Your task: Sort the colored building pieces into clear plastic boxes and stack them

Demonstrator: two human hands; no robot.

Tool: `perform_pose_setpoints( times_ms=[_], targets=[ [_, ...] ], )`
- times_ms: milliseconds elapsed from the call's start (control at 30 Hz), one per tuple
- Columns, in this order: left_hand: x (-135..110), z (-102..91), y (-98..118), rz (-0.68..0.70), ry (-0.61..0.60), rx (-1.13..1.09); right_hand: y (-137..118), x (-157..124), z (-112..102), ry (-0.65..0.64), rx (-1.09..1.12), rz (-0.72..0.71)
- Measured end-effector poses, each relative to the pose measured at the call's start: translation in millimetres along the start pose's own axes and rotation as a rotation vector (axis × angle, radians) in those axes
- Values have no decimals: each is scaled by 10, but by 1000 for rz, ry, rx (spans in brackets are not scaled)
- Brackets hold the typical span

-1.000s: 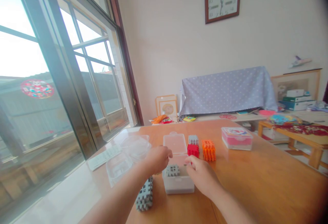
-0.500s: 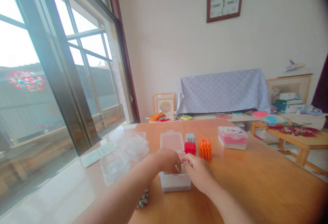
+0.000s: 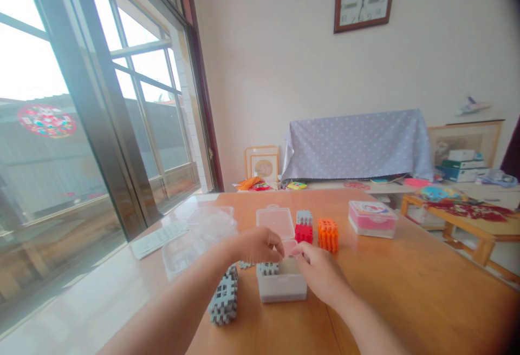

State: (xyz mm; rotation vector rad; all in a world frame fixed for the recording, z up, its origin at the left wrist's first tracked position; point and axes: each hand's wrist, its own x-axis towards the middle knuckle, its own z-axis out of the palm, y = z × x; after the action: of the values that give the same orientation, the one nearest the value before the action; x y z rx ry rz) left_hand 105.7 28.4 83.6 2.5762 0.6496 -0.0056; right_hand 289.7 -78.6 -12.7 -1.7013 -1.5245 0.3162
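Observation:
A clear plastic box (image 3: pixel 283 289) with its lid (image 3: pixel 275 223) folded back stands before me. Grey notched interlocking tiles (image 3: pixel 268 268) fill its left side. Over them is my left hand (image 3: pixel 262 245), fingers curled together; whatever they pinch, if anything, is too small to make out. My right hand (image 3: pixel 316 263) closes its thumb and fingers at the box's right back rim, beside a pinkish see-through piece (image 3: pixel 289 247). Left of the box stands a stack of grey tiles (image 3: pixel 224 298), partly behind my left forearm. Another grey piece (image 3: pixel 246 264) shows under the left wrist.
Behind the box are a red block (image 3: pixel 303 234), a grey block (image 3: pixel 304 217) and an orange block (image 3: pixel 327 235). A pink-filled lidded box (image 3: pixel 372 219) stands farther right. Clear containers (image 3: pixel 213 222) and a printed sheet (image 3: pixel 160 240) lie left on the wooden table (image 3: pixel 406 290).
My left hand has risen out of the box, uncovering grey tiles inside. More of the grey stack shows beside my left forearm. The right hand stays at the rim. The view has shifted slightly.

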Motion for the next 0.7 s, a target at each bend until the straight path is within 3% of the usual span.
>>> perform_pose_setpoints(
  times_ms=[133, 267, 400, 700],
  targets=[
    [-207, -210, -269, -44, 99, -219, -14, -5, -11, -11, 8, 2],
    [-324, -270, -509, -277, 141, -4, -2, 0, -6, -18, 3, 2],
    [-278, -184, -606, -395, 86, 266, 18, 5, 8, -43, -5, 10],
    [82, -25, -625, -457, -115, 232, 21, -16, 0, -65, -8, -5]
  ],
)
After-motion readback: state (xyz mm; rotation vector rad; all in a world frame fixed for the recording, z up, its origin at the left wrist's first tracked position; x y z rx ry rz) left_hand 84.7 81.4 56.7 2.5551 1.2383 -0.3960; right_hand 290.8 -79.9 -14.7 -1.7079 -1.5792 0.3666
